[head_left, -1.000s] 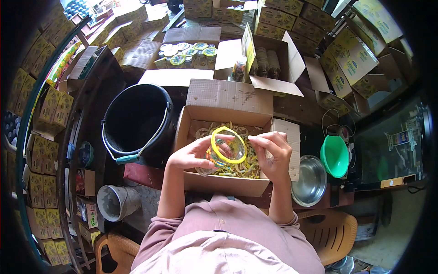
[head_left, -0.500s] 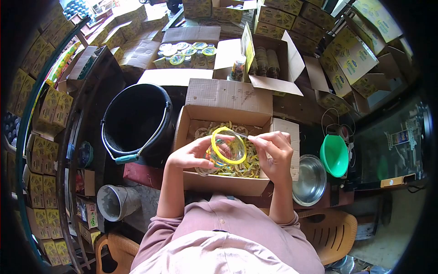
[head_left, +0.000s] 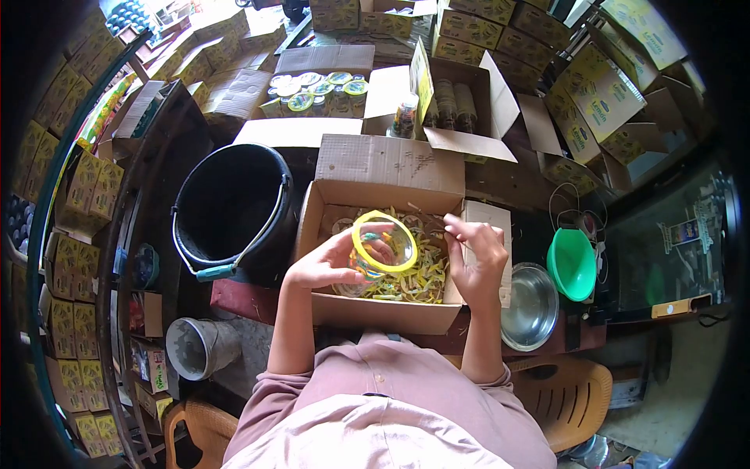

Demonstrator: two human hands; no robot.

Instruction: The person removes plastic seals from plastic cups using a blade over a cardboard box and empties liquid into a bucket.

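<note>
A clear plastic jar [head_left: 381, 252] with a bright yellow band around its mouth and coloured print on its side is in my left hand [head_left: 332, 262]. The fingers wrap round its wall, and the mouth tilts up toward me. My right hand [head_left: 478, 254] is raised to the right of the jar, apart from it, with curled fingers. Whatever thin thing it may hold does not show clearly. Below both hands stands an open cardboard box [head_left: 391, 316], with many yellow strips [head_left: 428, 277] lying inside.
A black bucket [head_left: 230, 207] stands left of the box, a grey bucket [head_left: 201, 348] lower down. To the right are a metal bowl [head_left: 530, 307] and a green bowl [head_left: 571, 264]. Behind, a carton [head_left: 305, 129] holds lidded jars [head_left: 319, 90], beside another open carton [head_left: 496, 102].
My right hand has drawn back from the jar's rim, slightly right and up. The thin dark piece between its fingers and the rim no longer shows. The jar has shifted slightly left.
</note>
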